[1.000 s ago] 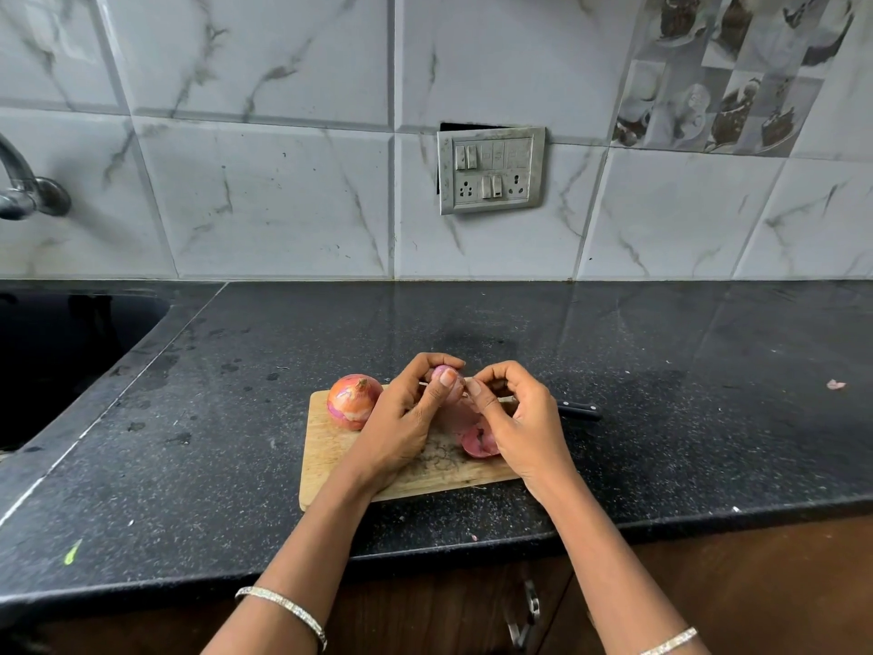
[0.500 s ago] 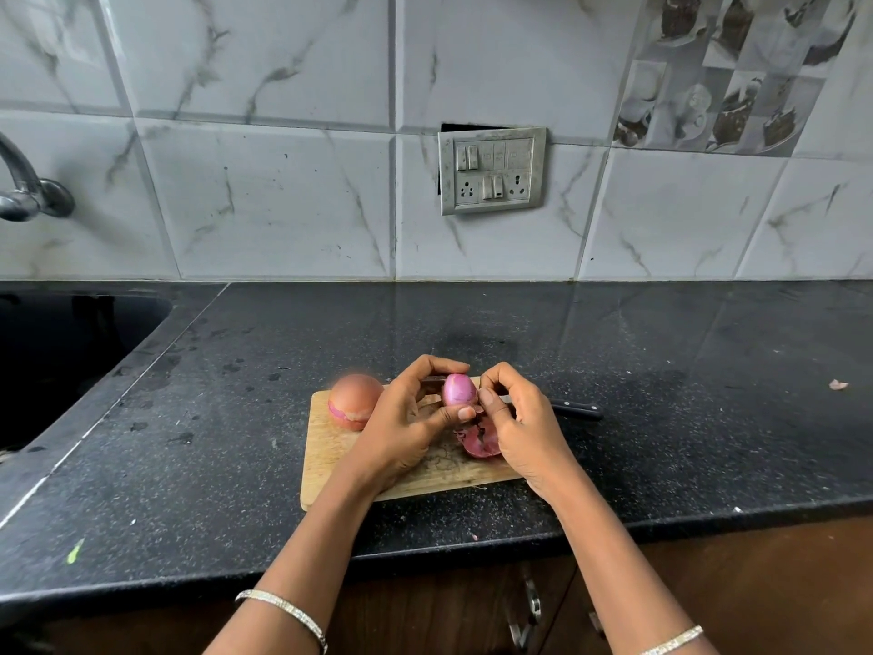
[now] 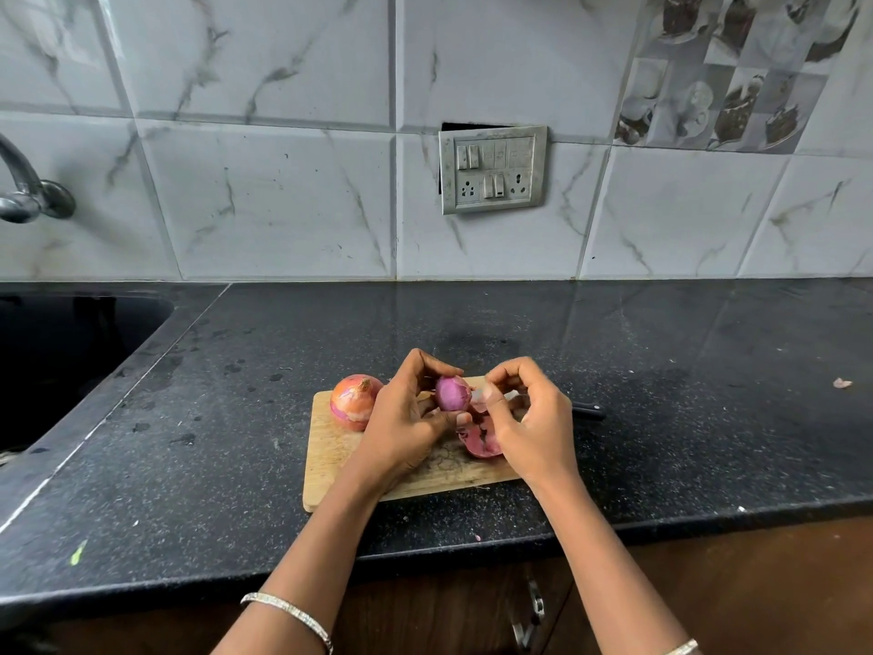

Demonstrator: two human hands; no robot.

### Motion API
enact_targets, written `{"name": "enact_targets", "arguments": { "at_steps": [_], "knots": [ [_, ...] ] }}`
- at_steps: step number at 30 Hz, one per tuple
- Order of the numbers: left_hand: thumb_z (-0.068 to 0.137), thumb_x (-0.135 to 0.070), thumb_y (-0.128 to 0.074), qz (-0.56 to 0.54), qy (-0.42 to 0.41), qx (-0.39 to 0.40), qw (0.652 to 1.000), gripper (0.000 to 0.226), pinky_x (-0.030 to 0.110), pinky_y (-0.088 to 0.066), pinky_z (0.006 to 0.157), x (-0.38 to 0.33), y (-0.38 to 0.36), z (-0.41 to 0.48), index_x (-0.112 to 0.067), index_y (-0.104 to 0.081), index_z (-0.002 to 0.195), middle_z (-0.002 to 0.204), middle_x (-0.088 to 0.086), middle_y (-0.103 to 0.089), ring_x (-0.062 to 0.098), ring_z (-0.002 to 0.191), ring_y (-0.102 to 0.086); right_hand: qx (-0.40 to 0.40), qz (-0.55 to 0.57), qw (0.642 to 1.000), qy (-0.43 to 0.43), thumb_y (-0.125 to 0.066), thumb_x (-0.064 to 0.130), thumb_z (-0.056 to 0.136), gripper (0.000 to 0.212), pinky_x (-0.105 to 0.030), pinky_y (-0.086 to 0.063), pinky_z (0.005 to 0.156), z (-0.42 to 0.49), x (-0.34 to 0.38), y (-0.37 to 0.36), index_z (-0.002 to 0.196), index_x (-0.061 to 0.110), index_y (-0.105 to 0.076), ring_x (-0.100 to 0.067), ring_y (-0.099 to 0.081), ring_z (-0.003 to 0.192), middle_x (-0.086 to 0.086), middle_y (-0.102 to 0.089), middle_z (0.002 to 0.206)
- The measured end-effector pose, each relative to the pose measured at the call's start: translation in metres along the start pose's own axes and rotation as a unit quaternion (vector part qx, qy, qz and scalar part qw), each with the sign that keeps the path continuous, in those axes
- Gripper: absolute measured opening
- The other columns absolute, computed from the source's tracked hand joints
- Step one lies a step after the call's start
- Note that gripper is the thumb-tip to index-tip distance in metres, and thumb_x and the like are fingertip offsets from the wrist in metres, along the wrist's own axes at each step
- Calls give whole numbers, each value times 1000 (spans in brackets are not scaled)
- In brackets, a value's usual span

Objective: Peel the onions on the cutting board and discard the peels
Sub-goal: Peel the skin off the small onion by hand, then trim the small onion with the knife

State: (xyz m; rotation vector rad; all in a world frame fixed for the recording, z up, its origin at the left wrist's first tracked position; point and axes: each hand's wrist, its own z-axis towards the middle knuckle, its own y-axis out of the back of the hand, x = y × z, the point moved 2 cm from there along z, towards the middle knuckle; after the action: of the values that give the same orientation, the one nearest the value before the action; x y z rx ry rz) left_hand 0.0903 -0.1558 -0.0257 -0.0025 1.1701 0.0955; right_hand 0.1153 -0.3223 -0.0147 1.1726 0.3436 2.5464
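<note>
A small purple onion point(image 3: 451, 393), mostly bare of skin, sits in the fingers of my left hand point(image 3: 406, 420) just above the wooden cutting board point(image 3: 330, 458). My right hand point(image 3: 529, 418) pinches a thin strip of peel point(image 3: 478, 395) at the onion's right side. Loose reddish peels point(image 3: 479, 441) lie on the board under my hands. An unpeeled onion point(image 3: 355, 401) with papery orange skin stands at the board's back left corner.
A black-handled knife point(image 3: 588, 411) lies behind my right hand, mostly hidden. A dark sink point(image 3: 71, 352) and a tap point(image 3: 28, 191) are at the left. A peel scrap point(image 3: 842, 383) lies on the black counter at the far right.
My left hand has turned the small onion so its purple side shows. My right hand has pulled a strip of peel away to the right.
</note>
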Motion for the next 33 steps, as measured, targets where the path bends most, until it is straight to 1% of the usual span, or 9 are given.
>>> {"name": "enact_targets", "arguments": {
  "at_steps": [2, 4, 7, 12, 16, 20, 23, 28, 33],
  "knots": [
    [72, 2, -85, 12, 2, -12, 1000, 48, 48, -57, 98, -1, 1, 0, -15, -57, 107, 119, 10, -68, 27, 115, -66, -21, 3, 1000, -20, -61, -11, 83, 33, -21, -55, 76, 0, 1, 3, 99, 18, -66, -7, -67, 85, 10, -69, 89],
    [72, 8, -85, 25, 5, -18, 1000, 51, 46, -59, 96, -2, 1, 0, -16, -56, 107, 118, 8, -68, 22, 112, -67, -49, -30, 998, -11, -65, -7, 84, 28, -21, -55, 74, 1, 4, 9, 96, 18, -70, -5, -68, 82, 11, -72, 89],
    [70, 9, -87, 48, 4, -36, 998, 53, 41, -61, 90, -3, 3, 0, -18, -58, 106, 116, 4, -68, 20, 107, -69, -71, -162, 984, 23, -71, 5, 87, 16, -37, -55, 81, 8, 4, 24, 98, 17, -74, -13, -67, 87, 6, -74, 94],
    [68, 5, -90, 115, -13, -72, 991, 47, 24, -60, 81, -10, 2, -2, -18, -62, 99, 107, 0, -71, 12, 101, -71, 142, -380, 910, -86, -69, 37, 94, 40, -43, -46, 100, 24, -9, 41, 131, 24, -64, -23, -57, 119, -1, -62, 129],
    [65, 0, -93, 160, -23, -93, 982, 48, 17, -57, 73, -12, 6, -7, -22, -61, 92, 99, -3, -72, 7, 93, -71, 193, -356, 909, -98, -69, 39, 94, 34, -39, -48, 92, 21, -10, 37, 125, 28, -67, -22, -61, 113, 1, -67, 120],
    [65, -5, -95, 195, -13, -95, 976, 48, 28, -62, 77, -8, 12, -14, -23, -61, 94, 97, -5, -72, 10, 91, -72, 175, -353, 915, -91, -68, 32, 96, 18, -37, -49, 86, 20, -7, 36, 112, 25, -73, -21, -62, 104, 1, -67, 110],
    [65, -14, -96, 227, -9, -89, 970, 48, 39, -62, 81, -5, 13, -18, -31, -61, 93, 97, -9, -71, 11, 92, -71, 153, -357, 917, -88, -61, 30, 100, 20, -33, -47, 77, 16, -2, 36, 114, 19, -67, -22, -62, 100, 0, -61, 111],
    [68, -19, -94, 249, -17, -80, 965, 46, 43, -61, 81, -2, 10, -21, -38, -60, 92, 99, -13, -71, 10, 94, -71, 88, -307, 944, -81, -49, 27, 105, 23, -27, -38, 71, 5, 23, 39, 117, 13, -62, -19, -61, 92, 0, -59, 111],
    [70, -13, -92, 250, -32, -85, 964, 43, 43, -61, 83, -2, 11, -23, -35, -63, 92, 97, -13, -72, 9, 94, -70, 127, -250, 956, -82, -46, 26, 106, 29, -35, -45, 75, -18, 51, 33, 131, 32, -59, -23, -65, 102, 4, -68, 115]
  ]
}}
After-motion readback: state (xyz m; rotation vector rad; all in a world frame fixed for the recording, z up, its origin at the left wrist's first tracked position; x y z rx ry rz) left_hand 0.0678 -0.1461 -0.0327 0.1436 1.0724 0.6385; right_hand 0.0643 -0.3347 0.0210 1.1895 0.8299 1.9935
